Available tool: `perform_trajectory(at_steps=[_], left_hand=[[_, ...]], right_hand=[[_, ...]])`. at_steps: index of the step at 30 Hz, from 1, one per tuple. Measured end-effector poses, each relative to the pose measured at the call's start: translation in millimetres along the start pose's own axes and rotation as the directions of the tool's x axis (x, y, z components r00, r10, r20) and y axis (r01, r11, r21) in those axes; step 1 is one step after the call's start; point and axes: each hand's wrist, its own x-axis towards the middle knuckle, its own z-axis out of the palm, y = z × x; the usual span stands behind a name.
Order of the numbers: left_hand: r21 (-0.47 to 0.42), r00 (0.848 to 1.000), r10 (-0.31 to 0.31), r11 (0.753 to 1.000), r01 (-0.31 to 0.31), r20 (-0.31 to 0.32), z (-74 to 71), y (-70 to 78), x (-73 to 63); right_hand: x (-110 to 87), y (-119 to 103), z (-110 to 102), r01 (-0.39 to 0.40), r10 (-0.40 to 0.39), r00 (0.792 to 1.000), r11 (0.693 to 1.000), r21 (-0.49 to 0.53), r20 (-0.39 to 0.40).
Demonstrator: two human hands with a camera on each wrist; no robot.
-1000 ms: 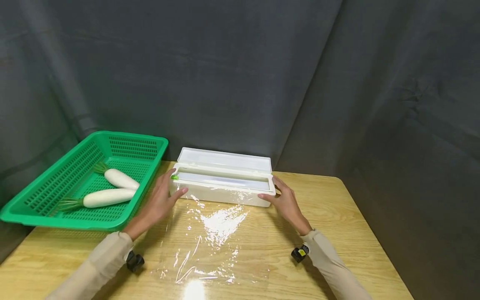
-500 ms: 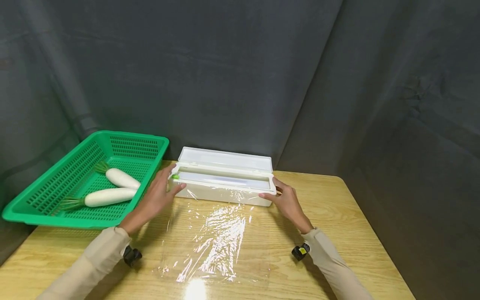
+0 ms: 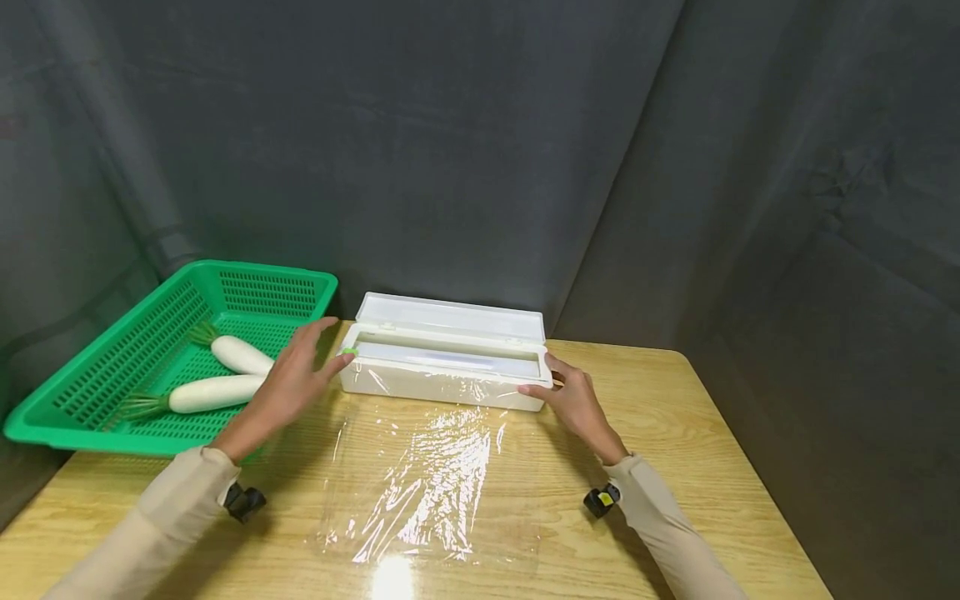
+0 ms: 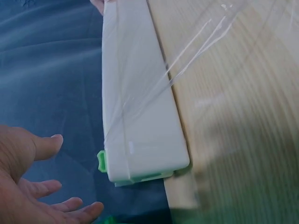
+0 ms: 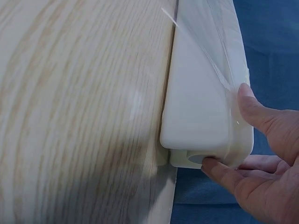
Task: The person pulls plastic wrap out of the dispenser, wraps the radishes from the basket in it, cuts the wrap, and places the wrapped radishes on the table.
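Observation:
A white cling film dispenser (image 3: pixel 442 382) stands at the back of the table with its lid (image 3: pixel 450 318) raised. Clear cling film (image 3: pixel 435 483) runs from its front down over the tabletop. At the dispenser's left end sits a green slide cutter (image 4: pixel 102 161). My left hand (image 3: pixel 294 379) is spread beside that end, thumb and fingers apart; the left wrist view shows a gap between it and the box. My right hand (image 5: pixel 268 154) grips the right end, thumb on the front top edge and fingers around the end face.
To the left is a green plastic basket (image 3: pixel 45 427) holding two white radishes, an upper one (image 3: pixel 240 356) and a lower one (image 3: pixel 213 395). A dark grey curtain (image 3: pixel 450 150) hangs behind and beside the wooden table (image 3: pixel 637 400).
My left hand has let go of the dispenser's left end and drawn away to the left. The right hand keeps its grip, and the film lies with slightly shifted creases.

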Motion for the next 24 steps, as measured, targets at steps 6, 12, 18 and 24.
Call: perform_trajectory(at_steps=[6, 12, 18, 24], left_hand=[[-0.001, 1.0, 0.013, 1.0, -0.013, 0.009, -11.2, -1.3, -0.6], [0.022, 0.997, 0.071, 0.997, -0.071, -0.032, -22.8, -4.5, -1.7], [0.048, 0.997, 0.076, 0.996, -0.075, -0.021, -31.8, -13.8, -1.5], [0.086, 0.993, 0.112, 0.99, -0.108, -0.043, -40.4, -25.0, -0.8]], right_hand=[[-0.1, -1, -1, -0.005, 0.005, 1.0, 1.0, -0.004, 0.009], [-0.6, -1, -3, -0.008, 0.008, 1.0, 1.0, 0.006, 0.025], [-0.6, 1, -4, -0.003, 0.002, 1.0, 1.0, 0.011, 0.025], [-0.5, 2, -4, 0.01, -0.011, 1.0, 1.0, 0.015, 0.027]])
